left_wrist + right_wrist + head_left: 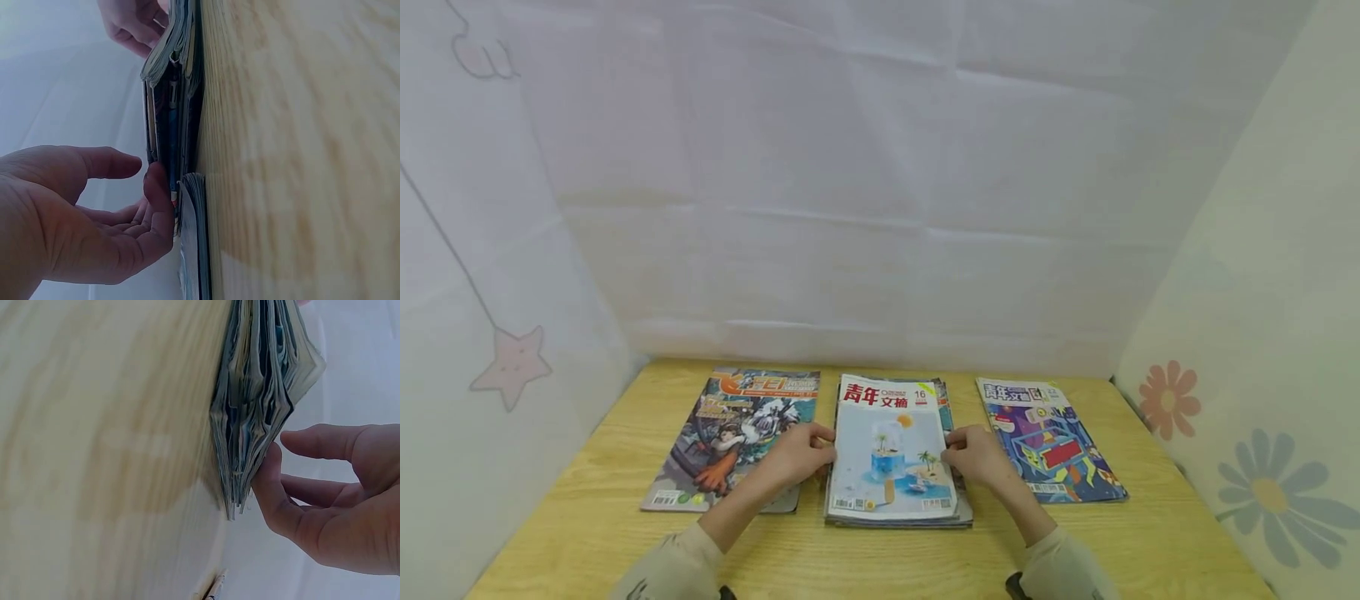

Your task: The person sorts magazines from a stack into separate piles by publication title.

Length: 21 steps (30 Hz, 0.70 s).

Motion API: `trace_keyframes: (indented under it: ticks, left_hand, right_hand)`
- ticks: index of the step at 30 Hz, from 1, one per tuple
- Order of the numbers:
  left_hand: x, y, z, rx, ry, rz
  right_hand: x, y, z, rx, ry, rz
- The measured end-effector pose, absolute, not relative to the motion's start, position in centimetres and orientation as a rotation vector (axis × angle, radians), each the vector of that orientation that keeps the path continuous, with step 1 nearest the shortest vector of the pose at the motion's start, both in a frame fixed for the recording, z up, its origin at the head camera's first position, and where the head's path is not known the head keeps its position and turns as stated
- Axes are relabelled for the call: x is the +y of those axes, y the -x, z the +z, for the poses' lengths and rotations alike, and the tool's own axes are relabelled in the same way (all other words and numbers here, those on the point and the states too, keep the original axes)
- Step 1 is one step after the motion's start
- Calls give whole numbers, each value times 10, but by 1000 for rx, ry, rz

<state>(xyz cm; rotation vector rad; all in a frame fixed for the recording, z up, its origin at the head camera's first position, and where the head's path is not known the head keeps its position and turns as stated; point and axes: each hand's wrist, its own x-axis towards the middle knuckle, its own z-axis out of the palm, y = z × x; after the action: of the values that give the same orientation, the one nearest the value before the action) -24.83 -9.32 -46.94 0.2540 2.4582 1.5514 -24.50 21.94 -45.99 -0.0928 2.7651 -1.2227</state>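
Observation:
A magazine [891, 442] with a pale blue beach cover tops a stack at the middle of the table. My left hand [805, 454] touches the stack's left edge, and my right hand [976, 454] touches its right edge. In the left wrist view, the fingers [159, 200] bend loosely against the stack's side, with the thumb just above them. The right wrist view has the index finger against the page edges [253, 412], the thumb a little apart. Other covers under the top magazine are mostly hidden.
To the left lies a larger comic magazine [737, 450], partly behind my left forearm. A purple-blue magazine [1052, 442] lies to the right. Pale cloth [880, 250] hangs behind the wooden table [865, 567] and along both sides.

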Motion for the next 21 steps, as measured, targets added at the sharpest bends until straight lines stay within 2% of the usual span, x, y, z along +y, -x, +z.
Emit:
trace_keyframes:
  ticks: [21]
  left_hand:
    - [-88,245,-463,2540,-300,1526]
  right_hand:
    - [226,248,-460,2490,-162,-1565]
